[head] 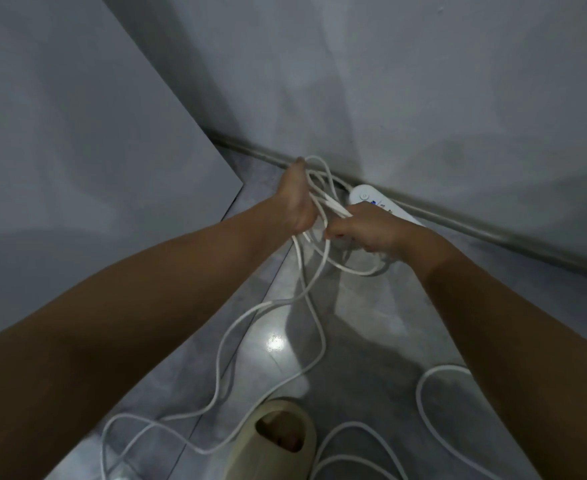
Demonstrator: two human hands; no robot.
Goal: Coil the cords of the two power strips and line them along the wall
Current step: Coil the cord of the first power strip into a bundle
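A white power strip (368,198) lies on the floor against the base of the wall, partly hidden behind my right hand. My left hand (295,199) is raised with several loops of the white cord (319,188) wound around it. My right hand (364,232) is closed on a stretch of the same cord just right of the left hand. The rest of the cord (223,344) trails down and sprawls in loose curves over the floor toward me. A second power strip is not visible.
A grey wall with a skirting strip (475,230) runs from centre to right. A large grey panel (77,133) fills the left. My foot in a beige slipper (274,441) stands on the glossy grey floor among the loose cord loops (423,393).
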